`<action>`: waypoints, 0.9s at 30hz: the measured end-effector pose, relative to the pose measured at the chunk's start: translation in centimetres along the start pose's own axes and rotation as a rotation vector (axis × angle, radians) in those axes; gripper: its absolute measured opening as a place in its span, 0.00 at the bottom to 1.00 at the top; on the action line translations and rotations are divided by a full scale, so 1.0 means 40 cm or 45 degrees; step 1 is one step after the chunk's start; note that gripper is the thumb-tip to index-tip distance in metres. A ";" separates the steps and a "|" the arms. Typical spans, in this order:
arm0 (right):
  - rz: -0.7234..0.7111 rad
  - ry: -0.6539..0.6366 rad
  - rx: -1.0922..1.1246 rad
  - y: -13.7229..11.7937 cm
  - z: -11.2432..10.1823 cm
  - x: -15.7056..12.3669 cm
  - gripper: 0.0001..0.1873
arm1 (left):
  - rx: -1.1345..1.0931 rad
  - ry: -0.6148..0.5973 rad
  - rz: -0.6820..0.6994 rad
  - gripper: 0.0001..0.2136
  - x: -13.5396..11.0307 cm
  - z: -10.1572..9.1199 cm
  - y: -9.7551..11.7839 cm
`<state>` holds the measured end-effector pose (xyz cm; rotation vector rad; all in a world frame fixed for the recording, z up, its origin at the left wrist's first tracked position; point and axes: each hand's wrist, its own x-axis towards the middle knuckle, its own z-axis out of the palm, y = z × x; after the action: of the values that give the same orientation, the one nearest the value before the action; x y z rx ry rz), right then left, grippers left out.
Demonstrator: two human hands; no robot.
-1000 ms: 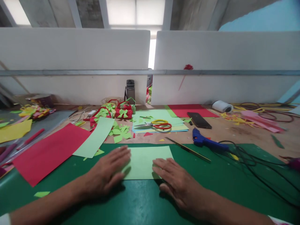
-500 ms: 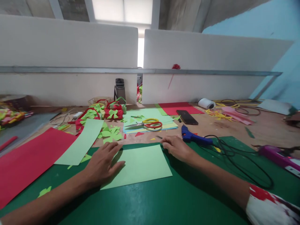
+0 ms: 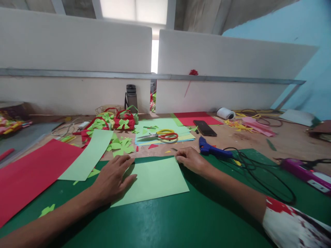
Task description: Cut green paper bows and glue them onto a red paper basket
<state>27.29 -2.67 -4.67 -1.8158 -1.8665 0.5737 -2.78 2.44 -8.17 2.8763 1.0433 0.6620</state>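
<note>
A light green paper sheet (image 3: 157, 179) lies flat on the green cutting mat (image 3: 144, 227). My left hand (image 3: 112, 177) rests on the sheet's left end, with fingers stretched and thumb apart. At the sheet's far right corner is my right hand (image 3: 191, 160), its fingers drawn together in a pinch. A small dark sliver (image 3: 174, 149) shows just beyond those fingertips; whether it is held I cannot tell. Past the sheet, scissors with red and yellow handles (image 3: 165, 135) lie on a stack of coloured paper (image 3: 144, 124).
To the right are a blue glue gun (image 3: 213, 150) with its black cable, a phone (image 3: 204, 127) and a purple power strip (image 3: 305, 174). On the left lie a red sheet (image 3: 38, 175), a pale green strip (image 3: 86, 156) and green cut-outs (image 3: 124, 146). A bottle (image 3: 131, 95) stands behind.
The camera view has shifted slightly. My right hand has moved a little toward the sheet's far right corner. My left hand stays on the sheet.
</note>
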 end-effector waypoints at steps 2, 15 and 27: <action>-0.043 -0.005 0.014 0.005 0.002 -0.001 0.15 | 0.007 0.003 0.000 0.20 0.000 -0.001 0.001; -0.516 0.465 0.015 -0.054 0.012 -0.089 0.11 | -0.045 0.221 0.060 0.26 -0.009 -0.047 0.002; -1.050 0.630 -0.315 -0.068 -0.001 -0.228 0.12 | -0.111 0.463 0.396 0.16 -0.072 -0.131 0.080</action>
<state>25.25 -11.87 -3.40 -1.0000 -2.1247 -0.3769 -4.87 -2.53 -4.02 2.9322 0.5632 1.2499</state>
